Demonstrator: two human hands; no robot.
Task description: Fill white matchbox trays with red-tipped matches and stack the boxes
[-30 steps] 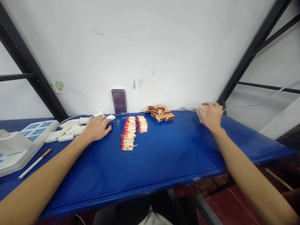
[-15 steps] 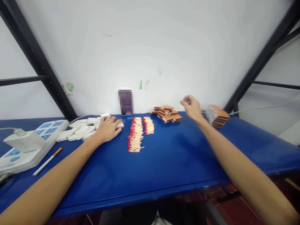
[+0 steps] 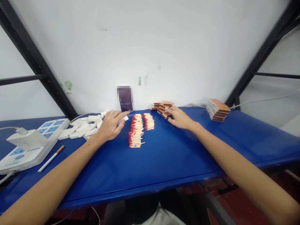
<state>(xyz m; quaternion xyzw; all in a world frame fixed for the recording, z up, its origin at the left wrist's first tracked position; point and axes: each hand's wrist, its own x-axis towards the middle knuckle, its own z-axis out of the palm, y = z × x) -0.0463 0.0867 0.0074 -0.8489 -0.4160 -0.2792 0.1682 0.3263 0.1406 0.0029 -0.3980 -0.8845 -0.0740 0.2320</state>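
My left hand (image 3: 110, 125) reaches over the right side of a heap of white matchbox trays (image 3: 82, 128). A white matchbox tray (image 3: 124, 118) sits between its thumb and fingers, the index finger stretched out above it. My right hand (image 3: 179, 118) is at a pile of brown matchbox sleeves (image 3: 161, 105), thumb and fingers around a sleeve (image 3: 165, 115) at the front; the hand partly covers the pile. Between the hands lie a long row of red-headed matches (image 3: 136, 131) and a shorter row of matches (image 3: 148, 122).
A block of stacked matchboxes (image 3: 218, 110) stands at the right by the wall. A phone (image 3: 126, 101) leans on the wall at the back. On the left are a power strip (image 3: 52, 137) with a charger (image 3: 27, 139), and a cigarette (image 3: 51, 159) on the blue table (image 3: 152, 175).
My right hand has come down and left from above the table to the matchbox sleeves. My left hand has shifted slightly right with the white tray. The view has tilted a little.
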